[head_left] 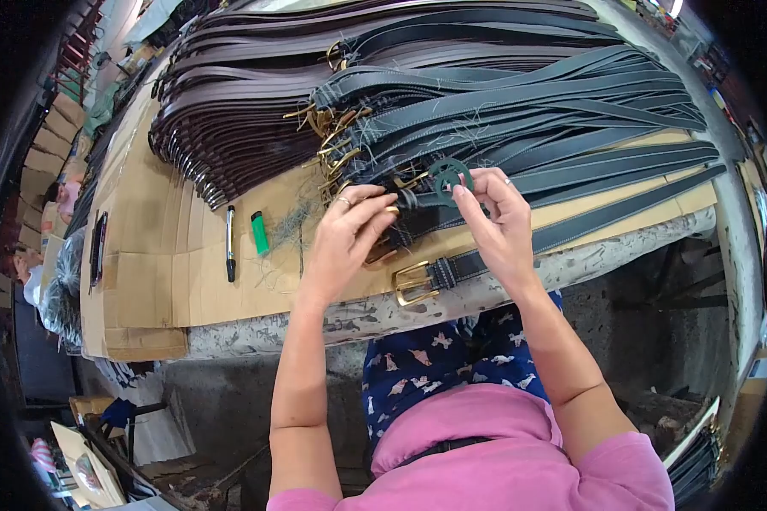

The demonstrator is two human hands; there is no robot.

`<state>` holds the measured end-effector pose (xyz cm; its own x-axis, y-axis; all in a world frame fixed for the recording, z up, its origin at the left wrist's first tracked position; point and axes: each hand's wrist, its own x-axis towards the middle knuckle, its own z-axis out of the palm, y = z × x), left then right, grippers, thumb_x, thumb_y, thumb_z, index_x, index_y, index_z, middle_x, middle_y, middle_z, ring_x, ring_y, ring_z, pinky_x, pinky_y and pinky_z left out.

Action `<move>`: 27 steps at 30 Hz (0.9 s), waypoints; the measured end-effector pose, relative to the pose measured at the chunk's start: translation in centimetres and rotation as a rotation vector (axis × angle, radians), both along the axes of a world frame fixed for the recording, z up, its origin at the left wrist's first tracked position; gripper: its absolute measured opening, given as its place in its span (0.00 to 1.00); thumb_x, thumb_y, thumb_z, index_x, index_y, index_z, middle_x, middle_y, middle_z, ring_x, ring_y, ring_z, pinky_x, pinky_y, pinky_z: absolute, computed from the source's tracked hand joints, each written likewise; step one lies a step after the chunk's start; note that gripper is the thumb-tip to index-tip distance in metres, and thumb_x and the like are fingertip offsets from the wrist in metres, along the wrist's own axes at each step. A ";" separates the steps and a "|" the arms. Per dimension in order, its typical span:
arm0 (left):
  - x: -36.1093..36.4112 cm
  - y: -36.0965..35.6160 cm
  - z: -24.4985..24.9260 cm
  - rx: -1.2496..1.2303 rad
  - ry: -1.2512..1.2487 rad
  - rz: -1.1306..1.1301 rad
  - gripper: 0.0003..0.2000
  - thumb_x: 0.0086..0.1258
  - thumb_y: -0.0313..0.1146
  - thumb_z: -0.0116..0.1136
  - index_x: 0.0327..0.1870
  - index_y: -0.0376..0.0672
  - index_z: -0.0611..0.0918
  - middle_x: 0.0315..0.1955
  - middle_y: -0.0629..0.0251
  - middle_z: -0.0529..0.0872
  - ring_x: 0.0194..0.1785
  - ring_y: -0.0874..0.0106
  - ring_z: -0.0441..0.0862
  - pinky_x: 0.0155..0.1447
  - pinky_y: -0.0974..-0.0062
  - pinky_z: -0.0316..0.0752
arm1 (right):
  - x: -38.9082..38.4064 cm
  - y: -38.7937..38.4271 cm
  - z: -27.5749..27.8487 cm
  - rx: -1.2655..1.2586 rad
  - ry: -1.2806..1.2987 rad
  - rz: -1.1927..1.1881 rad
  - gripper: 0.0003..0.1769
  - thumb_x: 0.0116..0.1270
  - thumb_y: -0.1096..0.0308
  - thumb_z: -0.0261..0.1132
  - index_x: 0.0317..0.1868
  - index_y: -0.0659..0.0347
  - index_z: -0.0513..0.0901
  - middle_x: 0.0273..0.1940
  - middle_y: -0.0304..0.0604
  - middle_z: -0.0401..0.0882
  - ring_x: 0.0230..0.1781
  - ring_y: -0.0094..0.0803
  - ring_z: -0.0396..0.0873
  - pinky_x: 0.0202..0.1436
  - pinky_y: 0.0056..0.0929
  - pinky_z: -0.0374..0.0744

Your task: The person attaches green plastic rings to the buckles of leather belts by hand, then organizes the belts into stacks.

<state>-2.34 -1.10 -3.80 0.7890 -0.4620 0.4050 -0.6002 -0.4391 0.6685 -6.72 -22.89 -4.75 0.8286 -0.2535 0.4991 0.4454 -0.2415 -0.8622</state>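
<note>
My right hand [501, 217] pinches a small dark green scissor-like tool [450, 179] by its rings, over the dark belts. Close to its left, my left hand [349, 230] has its fingers bent together at the buckle end of a dark belt; what they grip is partly hidden. Dark grey-green belts [520, 111] with light stitching and loose threads fan out to the right, their gold buckles [337, 157] bunched at the left. Nearest me, one belt with a gold buckle [413, 283] lies at the table's front edge.
Dark brown belts [230, 94] are stacked at the back left. A marker [230, 243] and a green lighter [259, 232] lie on the cardboard [145, 281]. Part of another person [55, 194] shows at the far left. More belts [694, 464] stand at the lower right.
</note>
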 end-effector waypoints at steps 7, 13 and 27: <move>0.5 0.8 2.4 -0.329 0.578 0.231 0.09 0.75 0.33 0.60 0.50 0.41 0.87 0.28 0.68 0.86 0.20 0.85 0.77 0.19 0.87 0.66 | 0.8 1.3 -0.8 0.156 -0.018 0.095 0.07 0.70 0.73 0.66 0.35 0.68 0.78 0.36 0.39 0.80 0.33 0.20 0.75 0.39 0.21 0.73; 1.1 2.4 1.0 -0.107 0.637 0.191 0.10 0.74 0.33 0.61 0.49 0.40 0.87 0.30 0.72 0.85 0.28 0.84 0.79 0.26 0.83 0.71 | 1.2 2.6 -3.0 0.407 0.333 0.256 0.10 0.76 0.69 0.61 0.35 0.63 0.78 0.41 0.38 0.84 0.48 0.21 0.81 0.55 0.23 0.77; 0.2 -0.9 0.8 0.028 0.176 0.273 0.08 0.67 0.31 0.64 0.37 0.33 0.84 0.34 0.53 0.85 0.39 0.63 0.83 0.44 0.67 0.76 | 1.2 3.6 -3.6 0.410 0.252 0.207 0.13 0.74 0.68 0.63 0.30 0.62 0.74 0.26 0.24 0.65 0.28 0.09 0.60 0.28 0.17 0.59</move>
<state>-2.15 -2.03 -3.00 0.9421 -0.2332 0.2411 -0.3340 -0.5876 0.7370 -5.51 -19.30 -8.31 0.9636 -0.2047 0.1720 0.2148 0.2092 -0.9540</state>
